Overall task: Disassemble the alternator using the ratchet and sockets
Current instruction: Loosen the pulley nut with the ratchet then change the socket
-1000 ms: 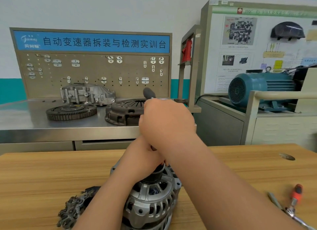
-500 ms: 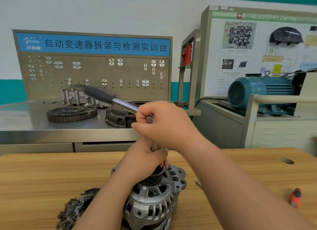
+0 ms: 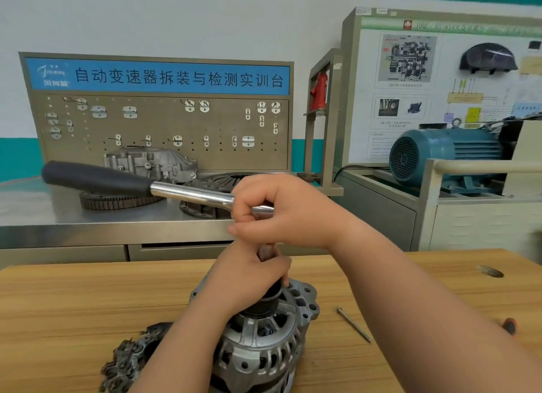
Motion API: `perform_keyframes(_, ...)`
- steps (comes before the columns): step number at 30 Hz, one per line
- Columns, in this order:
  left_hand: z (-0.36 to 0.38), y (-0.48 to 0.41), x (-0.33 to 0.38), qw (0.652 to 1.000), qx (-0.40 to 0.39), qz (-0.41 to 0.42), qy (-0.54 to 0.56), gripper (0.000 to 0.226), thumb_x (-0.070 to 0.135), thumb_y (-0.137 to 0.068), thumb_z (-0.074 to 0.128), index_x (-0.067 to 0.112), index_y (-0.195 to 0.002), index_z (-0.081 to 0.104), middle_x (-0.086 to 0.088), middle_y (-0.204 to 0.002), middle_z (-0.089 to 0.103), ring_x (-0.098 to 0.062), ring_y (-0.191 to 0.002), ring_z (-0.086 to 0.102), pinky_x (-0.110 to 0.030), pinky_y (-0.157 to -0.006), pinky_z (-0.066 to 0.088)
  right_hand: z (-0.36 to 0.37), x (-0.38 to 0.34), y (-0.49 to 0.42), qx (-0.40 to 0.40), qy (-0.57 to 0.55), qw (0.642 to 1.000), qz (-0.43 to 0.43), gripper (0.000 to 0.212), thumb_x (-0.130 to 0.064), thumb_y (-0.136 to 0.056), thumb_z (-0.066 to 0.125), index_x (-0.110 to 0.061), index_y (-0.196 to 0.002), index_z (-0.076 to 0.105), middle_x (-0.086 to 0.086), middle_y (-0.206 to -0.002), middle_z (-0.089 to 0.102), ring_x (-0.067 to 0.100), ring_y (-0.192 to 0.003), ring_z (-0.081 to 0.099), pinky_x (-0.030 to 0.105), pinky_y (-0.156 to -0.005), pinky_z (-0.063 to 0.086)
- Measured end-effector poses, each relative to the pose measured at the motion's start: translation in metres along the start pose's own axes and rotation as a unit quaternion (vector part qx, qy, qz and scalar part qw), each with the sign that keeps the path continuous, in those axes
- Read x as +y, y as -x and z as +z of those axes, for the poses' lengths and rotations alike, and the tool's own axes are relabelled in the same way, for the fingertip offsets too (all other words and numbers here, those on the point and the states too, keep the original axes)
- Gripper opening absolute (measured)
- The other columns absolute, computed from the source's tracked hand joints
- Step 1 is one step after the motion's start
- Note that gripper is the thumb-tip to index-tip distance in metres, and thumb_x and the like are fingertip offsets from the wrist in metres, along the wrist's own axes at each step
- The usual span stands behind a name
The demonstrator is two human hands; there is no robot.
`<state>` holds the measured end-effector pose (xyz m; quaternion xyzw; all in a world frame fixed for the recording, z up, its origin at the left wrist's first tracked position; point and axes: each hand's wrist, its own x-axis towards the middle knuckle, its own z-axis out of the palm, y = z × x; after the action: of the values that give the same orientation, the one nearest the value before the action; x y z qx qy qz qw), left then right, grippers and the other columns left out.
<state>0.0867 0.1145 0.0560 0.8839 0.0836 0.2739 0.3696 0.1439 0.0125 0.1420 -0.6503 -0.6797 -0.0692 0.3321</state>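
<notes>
Here the ribbed, grey cast-metal alternator (image 3: 264, 345) stands on the wooden table (image 3: 73, 304). The left hand (image 3: 249, 272) curls round its dark, round pulley (image 3: 265, 304); the right hand (image 3: 281, 213) grips the polished steel ratchet (image 3: 187, 193), whose black handle points left.

Silver alternator (image 3: 264, 345) upright on wooden table; ratchet (image 3: 140, 184) atop, black handle pointing left.

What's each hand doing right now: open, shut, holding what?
Left hand: closed around the socket standing on the alternator.
Right hand: closed on the ratchet, near its head.
</notes>
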Motion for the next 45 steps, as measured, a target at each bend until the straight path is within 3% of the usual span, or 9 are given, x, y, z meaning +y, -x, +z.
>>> perform_keyframes(11, 0.0, -0.001, 0.0, 0.997, 0.051, 0.004, -0.058, 0.037, 0.0, -0.08, 0.048, 0.017, -0.051, 0.033, 0.005, -0.048, 0.038, -0.005, -0.044, 0.038, -0.014, -0.042, 0.029, 0.028, -0.01, -0.014, 0.121, 0.289, 0.928, 0.204, 0.013, -0.026, -0.097, 0.049, -0.021, -0.085, 0.047, 0.002, -0.081, 0.048, 0.024, -0.077, 0.048, 0.03, -0.056, 0.029)
perform_keyframes(19, -0.002, 0.0, -0.001, 1.0, 0.01, 0.006, -0.002, 0.025, 0.017, -0.084, 0.062, 0.018, -0.059, 0.065, 0.01, -0.064, 0.07, -0.004, -0.066, 0.063, -0.03, -0.071, 0.051, 0.007, -0.007, 0.0, 0.029, 0.024, 0.999, 0.006, 0.036, -0.007, -0.079, 0.07, -0.024, -0.057, 0.046, -0.002, -0.069, 0.056, 0.017, -0.075, 0.055, 0.044, -0.078, 0.048)
perform_keyframes(25, -0.002, 0.003, 0.012, 0.999, 0.005, 0.016, 0.034, 0.039, 0.009, -0.085, 0.053, 0.023, -0.049, 0.051, 0.009, -0.047, 0.061, 0.004, -0.046, 0.054, -0.009, -0.046, 0.033, 0.02, -0.005, 0.0, 0.114, 0.094, 0.985, 0.086, 0.029, -0.019, -0.086, 0.064, -0.023, -0.061, 0.049, -0.002, -0.071, 0.06, 0.013, -0.075, 0.056, 0.035, -0.072, 0.048)
perform_keyframes(26, -0.004, 0.004, 0.013, 1.0, 0.015, 0.009, 0.023, 0.04, 0.015, -0.083, 0.049, 0.025, -0.045, 0.047, 0.009, -0.041, 0.054, 0.002, -0.043, 0.049, -0.009, -0.044, 0.029, 0.024, -0.009, -0.003, 0.124, 0.159, 0.972, 0.118, 0.027, -0.023, -0.089, 0.06, -0.024, -0.065, 0.049, -0.002, -0.075, 0.062, 0.015, -0.077, 0.057, 0.035, -0.071, 0.048)
perform_keyframes(27, -0.004, 0.004, 0.013, 1.0, 0.016, 0.007, 0.0, 0.059, 0.078, -0.032, 0.017, 0.026, -0.043, 0.042, 0.008, -0.041, 0.047, -0.002, -0.045, 0.044, -0.011, -0.044, 0.027, 0.028, -0.013, -0.006, 0.134, 0.21, 0.957, 0.148, 0.023, -0.025, -0.092, 0.056, -0.026, -0.07, 0.05, -0.002, -0.08, 0.062, 0.018, -0.079, 0.058, 0.035, -0.067, 0.048)
perform_keyframes(28, -0.005, 0.002, 0.011, 0.999, 0.009, 0.012, -0.038, 0.037, 0.002, -0.039, 0.011, 0.027, -0.045, 0.038, 0.008, -0.046, 0.041, -0.005, -0.049, 0.037, -0.014, -0.046, 0.024, 0.03, -0.016, -0.009, 0.142, 0.242, 0.944, 0.174, 0.015, -0.025, -0.095, 0.052, -0.028, -0.08, 0.053, 0.001, -0.086, 0.061, 0.021, -0.079, 0.056, 0.034, -0.061, 0.044)
perform_keyframes(31, -0.002, -0.001, 0.001, 0.997, 0.034, 0.014, -0.063, 0.033, 0.018, -0.077, 0.048, 0.019, -0.049, 0.03, 0.008, -0.049, 0.034, -0.006, -0.053, 0.028, -0.017, -0.047, 0.02, 0.03, -0.018, -0.012, 0.122, 0.281, 0.926, 0.219, 0.01, -0.02, -0.096, 0.048, -0.021, -0.101, 0.057, 0.006, -0.085, 0.049, 0.025, -0.076, 0.046, 0.027, -0.05, 0.023)
perform_keyframes(40, -0.002, -0.001, -0.004, 1.0, -0.014, 0.008, 0.022, 0.024, 0.013, -0.086, 0.061, 0.001, -0.065, 0.061, 0.002, -0.065, 0.071, -0.001, -0.062, 0.064, -0.015, -0.064, 0.044, 0.005, -0.002, 0.002, 0.02, -0.035, 0.999, -0.005, 0.031, -0.012, -0.084, 0.072, -0.014, -0.06, 0.053, -0.001, -0.066, 0.056, 0.013, -0.069, 0.054, 0.037, -0.077, 0.049)
perform_keyframes(45, -0.002, 0.001, 0.006, 0.999, -0.001, 0.023, 0.034, 0.033, 0.004, -0.086, 0.055, 0.018, -0.057, 0.053, -0.006, -0.058, 0.067, 0.004, -0.05, 0.059, -0.006, -0.049, 0.036, 0.014, 0.001, 0.0, 0.092, 0.004, 0.994, 0.057, 0.029, -0.023, -0.086, 0.07, -0.013, -0.062, 0.057, 0.0, -0.067, 0.06, 0.015, -0.072, 0.057, 0.04, -0.077, 0.051)
